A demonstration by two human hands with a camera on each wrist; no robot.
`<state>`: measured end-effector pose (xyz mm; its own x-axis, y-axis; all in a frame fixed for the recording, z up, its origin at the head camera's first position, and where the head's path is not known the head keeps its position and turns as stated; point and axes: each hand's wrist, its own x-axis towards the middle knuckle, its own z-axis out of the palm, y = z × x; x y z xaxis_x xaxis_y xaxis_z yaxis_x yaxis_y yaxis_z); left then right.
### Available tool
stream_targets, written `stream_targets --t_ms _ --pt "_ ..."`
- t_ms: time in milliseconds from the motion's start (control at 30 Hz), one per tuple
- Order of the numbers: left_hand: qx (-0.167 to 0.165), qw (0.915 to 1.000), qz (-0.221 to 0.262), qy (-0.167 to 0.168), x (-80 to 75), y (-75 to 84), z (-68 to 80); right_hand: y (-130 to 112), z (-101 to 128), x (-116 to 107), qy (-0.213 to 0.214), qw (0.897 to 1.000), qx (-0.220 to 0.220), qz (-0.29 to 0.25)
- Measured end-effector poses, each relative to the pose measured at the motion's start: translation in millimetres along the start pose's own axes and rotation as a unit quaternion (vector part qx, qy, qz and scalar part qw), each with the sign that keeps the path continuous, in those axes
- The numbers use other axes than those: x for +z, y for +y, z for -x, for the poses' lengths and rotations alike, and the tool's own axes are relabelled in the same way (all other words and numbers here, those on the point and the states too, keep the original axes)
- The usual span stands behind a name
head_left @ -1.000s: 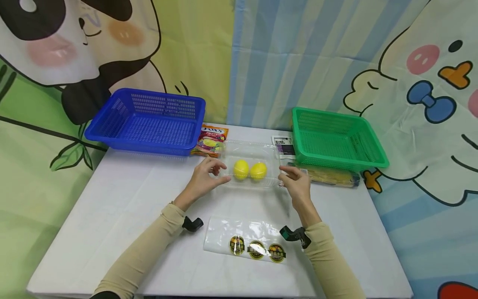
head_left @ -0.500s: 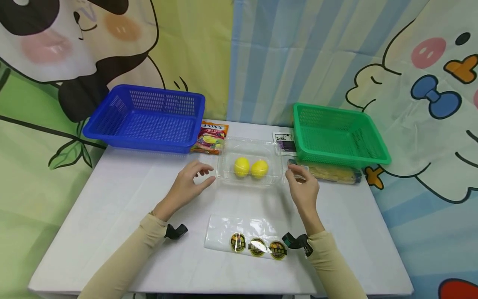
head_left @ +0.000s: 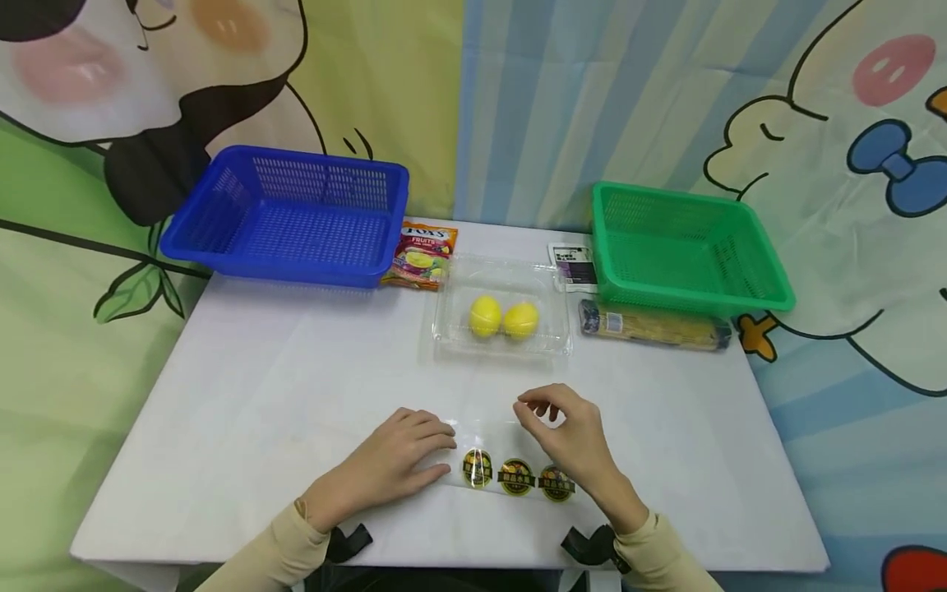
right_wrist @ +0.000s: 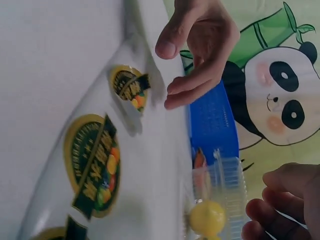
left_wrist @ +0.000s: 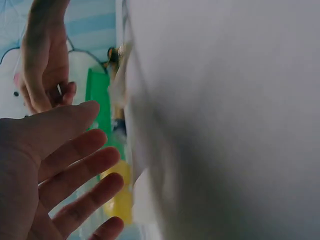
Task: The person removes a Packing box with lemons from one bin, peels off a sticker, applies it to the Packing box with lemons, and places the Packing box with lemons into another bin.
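Note:
A clear plastic sheet with three round black-and-gold stickers [head_left: 516, 477] lies near the front of the table. At its left end is my left hand [head_left: 395, 460], fingers spread and relaxed; in the left wrist view that hand [left_wrist: 60, 170] holds nothing. Above the sheet's right part hovers my right hand [head_left: 573, 436], its fingers loosely bent with nothing between them. Beyond the hands sits a clear plastic clamshell box [head_left: 547, 279] with two lemons [head_left: 485, 316] in it. The right wrist view shows the stickers [right_wrist: 92, 165] up close.
A blue basket [head_left: 288, 275] stands back left, with a bag of Fox's candy [head_left: 420, 256] beside it. At the back right is a green basket [head_left: 688, 296]. A bundle of dry noodles [head_left: 654, 327] lies in front of that, and a black-and-white packet [head_left: 574, 267] to its left.
Both hands have left the sides of the clamshell box and moved down toward the front of the table, to the stickered sheet. The box with the lemons stays behind on the table.

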<state>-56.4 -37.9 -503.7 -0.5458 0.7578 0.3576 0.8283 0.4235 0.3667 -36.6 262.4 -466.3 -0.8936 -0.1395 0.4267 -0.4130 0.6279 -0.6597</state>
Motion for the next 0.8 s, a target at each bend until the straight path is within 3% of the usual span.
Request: stream_targets --t_ms 200,433,633,800 --pt "-0.028 0.9969 -0.026 -0.068 12.0 6.7 3.7 -7.6 16.3 16.0 -0.105 0.994 0.013 -0.008" --pt "-0.047 0.9926 -0.052 -0.099 11.7 10.5 -5.4 -11.1 15.6 18.9 -0.243 0.966 0.085 -0.001" --pt "-0.049 0.9922 -0.067 -0.093 11.7 11.9 -7.7 -11.1 12.5 20.3 -0.293 0.948 0.125 -0.023" --pt "-0.041 0.9901 -0.096 -0.094 12.9 12.2 -8.3 -11.0 13.6 25.0 -0.306 0.943 0.127 -0.044"
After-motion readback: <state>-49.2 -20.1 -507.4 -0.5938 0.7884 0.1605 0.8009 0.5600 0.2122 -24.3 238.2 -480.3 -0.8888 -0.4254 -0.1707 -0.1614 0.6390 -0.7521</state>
